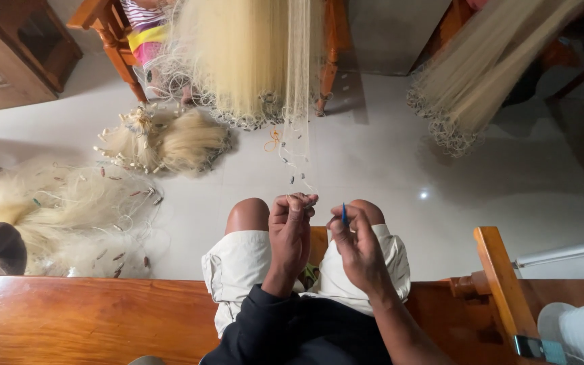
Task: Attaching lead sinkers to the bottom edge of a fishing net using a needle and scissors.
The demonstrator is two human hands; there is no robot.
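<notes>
The left hand (290, 226) pinches the weighted edge of the pale, fine-filament fishing net (297, 101) hanging above the knees; the right hand (356, 243) grips a thin blue netting needle (344, 213); light, limp, tangle-prone mesh, best held by its edge line

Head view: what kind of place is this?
Likely a home room used for mending fishing nets. Pale fine-mesh nets hang in bundles and lie heaped on the white tiled floor; the person sits on a varnished wooden bench, left hand pinching net edge.
</notes>
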